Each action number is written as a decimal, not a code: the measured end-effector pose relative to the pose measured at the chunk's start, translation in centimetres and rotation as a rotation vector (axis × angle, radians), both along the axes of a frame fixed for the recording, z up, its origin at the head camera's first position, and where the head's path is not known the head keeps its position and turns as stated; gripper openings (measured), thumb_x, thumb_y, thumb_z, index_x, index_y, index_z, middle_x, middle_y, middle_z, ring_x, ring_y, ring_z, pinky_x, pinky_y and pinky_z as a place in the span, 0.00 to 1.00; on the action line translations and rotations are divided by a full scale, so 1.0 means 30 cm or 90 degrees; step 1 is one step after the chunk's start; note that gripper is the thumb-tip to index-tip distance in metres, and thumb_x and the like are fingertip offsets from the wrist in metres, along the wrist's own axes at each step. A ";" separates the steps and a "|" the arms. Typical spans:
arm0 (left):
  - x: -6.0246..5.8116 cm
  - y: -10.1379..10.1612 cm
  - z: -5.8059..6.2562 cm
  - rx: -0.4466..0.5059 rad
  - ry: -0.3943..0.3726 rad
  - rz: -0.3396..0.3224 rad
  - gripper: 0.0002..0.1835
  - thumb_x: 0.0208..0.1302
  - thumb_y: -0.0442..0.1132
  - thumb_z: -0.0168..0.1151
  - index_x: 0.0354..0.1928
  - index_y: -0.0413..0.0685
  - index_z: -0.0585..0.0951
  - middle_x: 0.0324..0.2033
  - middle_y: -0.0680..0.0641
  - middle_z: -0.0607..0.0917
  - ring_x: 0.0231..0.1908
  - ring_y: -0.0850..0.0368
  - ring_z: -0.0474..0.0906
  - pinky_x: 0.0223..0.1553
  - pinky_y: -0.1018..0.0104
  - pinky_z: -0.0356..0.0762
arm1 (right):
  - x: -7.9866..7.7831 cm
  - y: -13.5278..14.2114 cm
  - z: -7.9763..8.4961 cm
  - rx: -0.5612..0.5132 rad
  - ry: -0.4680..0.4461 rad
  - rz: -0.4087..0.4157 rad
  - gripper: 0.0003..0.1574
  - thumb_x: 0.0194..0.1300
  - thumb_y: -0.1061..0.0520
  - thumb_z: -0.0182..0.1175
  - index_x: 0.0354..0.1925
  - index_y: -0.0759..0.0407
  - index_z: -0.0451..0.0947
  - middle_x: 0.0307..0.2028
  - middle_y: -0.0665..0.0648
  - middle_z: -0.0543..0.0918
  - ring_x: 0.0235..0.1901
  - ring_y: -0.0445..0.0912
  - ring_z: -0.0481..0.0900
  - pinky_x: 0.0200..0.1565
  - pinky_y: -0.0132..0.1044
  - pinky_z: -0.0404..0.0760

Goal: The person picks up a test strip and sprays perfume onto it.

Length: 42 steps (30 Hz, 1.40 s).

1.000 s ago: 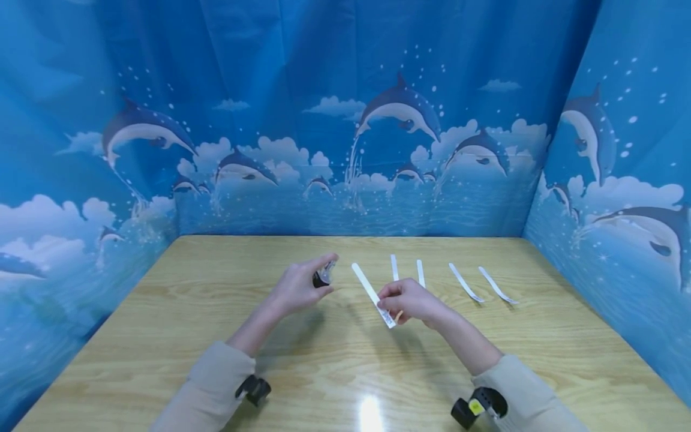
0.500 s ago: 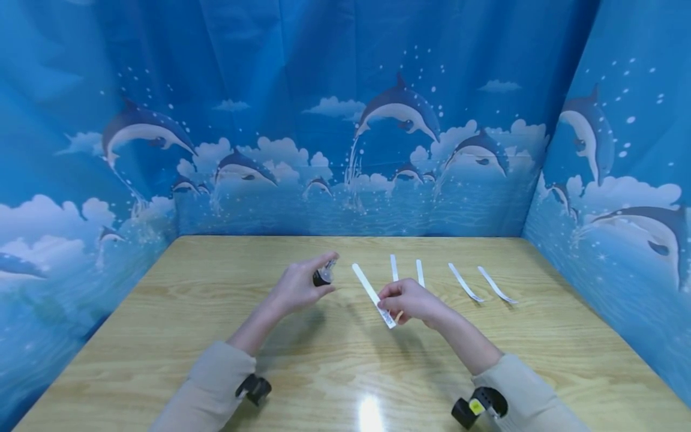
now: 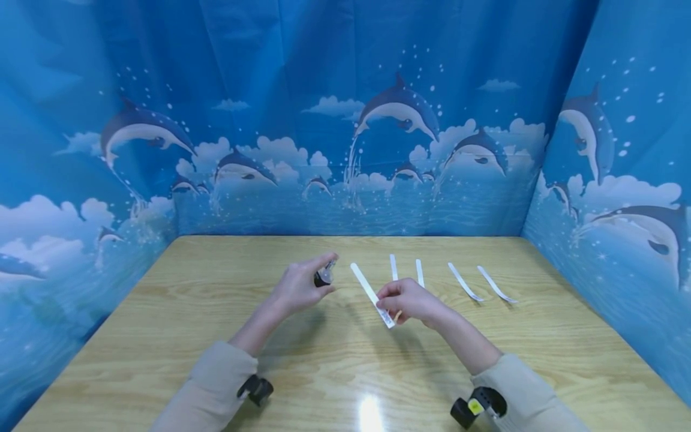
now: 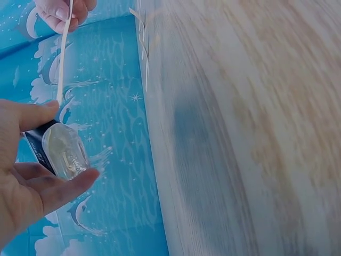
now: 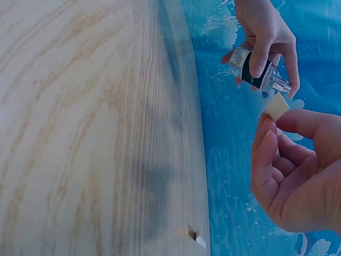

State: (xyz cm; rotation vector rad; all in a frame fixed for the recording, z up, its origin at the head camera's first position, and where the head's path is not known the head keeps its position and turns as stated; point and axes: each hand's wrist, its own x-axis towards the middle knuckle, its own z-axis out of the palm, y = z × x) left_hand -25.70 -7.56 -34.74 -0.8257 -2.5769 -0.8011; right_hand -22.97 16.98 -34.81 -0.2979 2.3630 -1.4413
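In the head view my left hand (image 3: 297,289) is raised over the table, gripping a small clear glass perfume bottle (image 3: 323,277) with a black label. The right wrist view shows the bottle (image 5: 258,71) tilted, a fingertip on its silver spray top (image 5: 280,84). My right hand (image 3: 414,303) pinches a long white paper test strip (image 3: 364,284) between thumb and fingers near its printed lower end. The strip (image 4: 63,58) slants up toward the left hand, with the spray top facing it a short distance away.
Several more white paper strips (image 3: 465,282) lie spread on the wooden table (image 3: 216,270), beyond and to the right of my right hand. A blue dolphin-printed curtain (image 3: 302,72) encloses the back and sides. Small black cameras (image 3: 256,390) sit on both wrists.
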 end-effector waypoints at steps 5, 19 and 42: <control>0.000 -0.002 0.001 -0.009 -0.020 0.015 0.32 0.49 0.37 0.72 0.58 0.52 0.74 0.39 0.42 0.84 0.31 0.52 0.80 0.30 0.62 0.77 | 0.000 0.000 0.001 0.000 -0.002 -0.003 0.11 0.62 0.63 0.56 0.41 0.71 0.76 0.24 0.53 0.77 0.23 0.43 0.73 0.24 0.33 0.73; -0.005 -0.009 0.002 -0.019 -0.021 0.027 0.33 0.49 0.38 0.72 0.60 0.51 0.73 0.45 0.39 0.82 0.32 0.50 0.80 0.31 0.59 0.77 | -0.001 0.012 -0.007 -0.009 -0.001 0.004 0.12 0.62 0.63 0.56 0.41 0.73 0.76 0.23 0.53 0.77 0.22 0.42 0.73 0.24 0.34 0.73; -0.014 -0.010 0.001 0.058 -0.105 0.046 0.36 0.52 0.39 0.70 0.65 0.57 0.69 0.53 0.38 0.78 0.44 0.44 0.78 0.39 0.53 0.76 | -0.003 0.059 -0.001 -0.020 0.007 -0.015 0.11 0.62 0.63 0.56 0.40 0.71 0.76 0.21 0.52 0.75 0.23 0.43 0.73 0.25 0.33 0.73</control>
